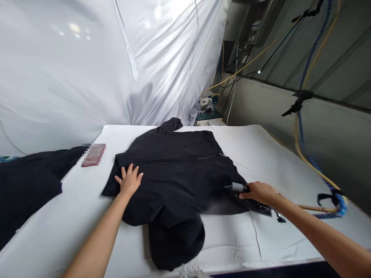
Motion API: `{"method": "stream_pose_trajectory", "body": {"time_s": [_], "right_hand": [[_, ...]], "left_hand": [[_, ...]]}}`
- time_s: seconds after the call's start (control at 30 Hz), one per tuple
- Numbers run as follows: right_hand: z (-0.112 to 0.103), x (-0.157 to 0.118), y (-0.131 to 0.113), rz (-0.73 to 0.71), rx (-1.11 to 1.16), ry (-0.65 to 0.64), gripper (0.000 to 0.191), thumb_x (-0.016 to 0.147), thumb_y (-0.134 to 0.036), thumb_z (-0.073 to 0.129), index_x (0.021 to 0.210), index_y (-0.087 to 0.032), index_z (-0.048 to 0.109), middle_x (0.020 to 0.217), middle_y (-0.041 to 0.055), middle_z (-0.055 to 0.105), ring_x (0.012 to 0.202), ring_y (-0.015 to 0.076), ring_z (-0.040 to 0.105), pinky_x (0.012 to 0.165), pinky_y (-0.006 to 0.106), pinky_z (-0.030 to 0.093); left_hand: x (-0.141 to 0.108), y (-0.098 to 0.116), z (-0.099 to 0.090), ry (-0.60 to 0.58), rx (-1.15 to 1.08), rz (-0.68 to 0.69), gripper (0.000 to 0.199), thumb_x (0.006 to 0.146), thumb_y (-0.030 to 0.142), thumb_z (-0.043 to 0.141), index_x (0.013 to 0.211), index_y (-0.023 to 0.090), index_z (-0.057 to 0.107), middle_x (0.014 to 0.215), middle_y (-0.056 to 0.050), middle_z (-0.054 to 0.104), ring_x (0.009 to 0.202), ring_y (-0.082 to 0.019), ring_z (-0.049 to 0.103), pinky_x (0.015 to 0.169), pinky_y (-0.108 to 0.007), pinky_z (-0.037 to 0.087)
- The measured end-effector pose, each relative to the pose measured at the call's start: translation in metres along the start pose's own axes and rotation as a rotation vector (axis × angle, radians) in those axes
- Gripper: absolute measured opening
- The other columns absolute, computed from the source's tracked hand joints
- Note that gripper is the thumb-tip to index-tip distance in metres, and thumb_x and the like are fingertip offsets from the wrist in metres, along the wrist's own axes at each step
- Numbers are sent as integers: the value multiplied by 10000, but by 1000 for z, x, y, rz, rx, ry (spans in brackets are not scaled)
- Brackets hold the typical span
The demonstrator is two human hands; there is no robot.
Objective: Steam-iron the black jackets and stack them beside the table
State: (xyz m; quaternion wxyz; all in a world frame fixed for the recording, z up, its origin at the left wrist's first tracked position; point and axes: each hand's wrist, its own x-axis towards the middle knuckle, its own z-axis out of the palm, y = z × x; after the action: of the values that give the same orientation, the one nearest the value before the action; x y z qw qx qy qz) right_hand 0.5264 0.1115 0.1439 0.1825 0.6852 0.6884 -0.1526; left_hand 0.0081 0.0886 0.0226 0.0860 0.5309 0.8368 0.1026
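Observation:
A black zip-up jacket [174, 170] lies spread on the white-covered table, its collar end to the left. One sleeve [176, 241] is bunched toward me, and the other [171, 125] points to the far side. My left hand [131, 180] rests flat with fingers spread on the jacket's left end. At the right end, my right hand [261, 193] is closed around the handle of a steam iron [240, 188] with a grey front grip. The iron's dark, blurred base is over the near right edge of the jacket and hard to tell from the cloth.
Another black garment [29, 185] lies at the left table edge, beside a pixelated reddish card [94, 154]. A blue and orange hose [327, 210] hangs down on the right and reaches the table. A sewing machine [207, 104] stands behind, by the white curtain [72, 69].

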Motion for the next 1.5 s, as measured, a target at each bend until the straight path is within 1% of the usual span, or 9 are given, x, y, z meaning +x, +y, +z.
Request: {"method": "stream_pose_trajectory", "body": {"time_s": [0.13,0.33,0.47,0.67,0.9,1.1,1.23,1.37,1.5], "right_hand": [[-11,20,5,158,109,73,558,626,-739,432,750,-232,627,859,107,646,784,285,604,612,363,435],[-11,40,-36,-10,154,65,570,619,-752,432,677,-215,614,825,117,653,771,285,608,611,349,432],[4,26,-97,-374,49,-34,476,540,-674,594,715,-232,630,781,64,655,800,281,608,642,322,412],[-6,20,-195,-177,58,60,625,641,-741,426,853,-190,631,877,118,650,819,282,610,609,312,412],[-16,-4,-350,-630,-154,-80,620,481,-743,584,816,-231,679,839,74,667,829,275,616,650,298,425],[-21,16,-444,-397,-91,85,704,567,-766,489,980,-222,660,1001,113,647,936,286,592,736,350,447],[-27,30,-466,-352,-86,35,700,525,-738,554,956,-201,679,1000,122,650,925,288,598,738,344,458],[-19,32,-453,-429,-95,-154,698,442,-756,588,857,-207,703,836,94,679,779,272,633,682,344,473],[-13,36,-410,-262,5,23,673,494,-726,584,917,-212,690,946,109,665,889,289,615,731,351,465]], "left_hand": [[-27,-20,-12,244,-57,-279,455,855,331,327,1270,190,449,1383,-112,357,1260,-327,278,1000,-541,234],[-41,-64,-18,162,-379,-488,402,799,236,407,1170,128,518,1236,-197,493,1203,-326,383,945,-490,304],[-24,-93,-19,115,-558,-463,203,727,220,492,878,162,614,993,-137,629,1073,-275,509,898,-406,360],[1,-126,-24,6,-808,-276,89,703,221,491,727,169,559,680,16,606,712,-133,564,688,-243,434],[20,-141,-24,-108,-898,-213,25,683,188,531,668,171,541,584,47,533,592,-101,506,610,-214,401],[16,-139,-25,-123,-893,-223,72,710,172,547,782,176,538,643,39,555,601,-97,530,584,-202,399],[16,-141,-26,-70,-845,-219,128,718,151,543,841,181,522,684,16,589,675,-123,577,634,-218,419],[22,-138,-29,201,-806,-198,174,737,111,450,883,184,512,796,-27,616,766,-138,594,712,-241,438],[19,-106,-36,271,-898,14,200,729,114,405,864,189,532,806,-31,612,787,-139,593,750,-255,451]]}}
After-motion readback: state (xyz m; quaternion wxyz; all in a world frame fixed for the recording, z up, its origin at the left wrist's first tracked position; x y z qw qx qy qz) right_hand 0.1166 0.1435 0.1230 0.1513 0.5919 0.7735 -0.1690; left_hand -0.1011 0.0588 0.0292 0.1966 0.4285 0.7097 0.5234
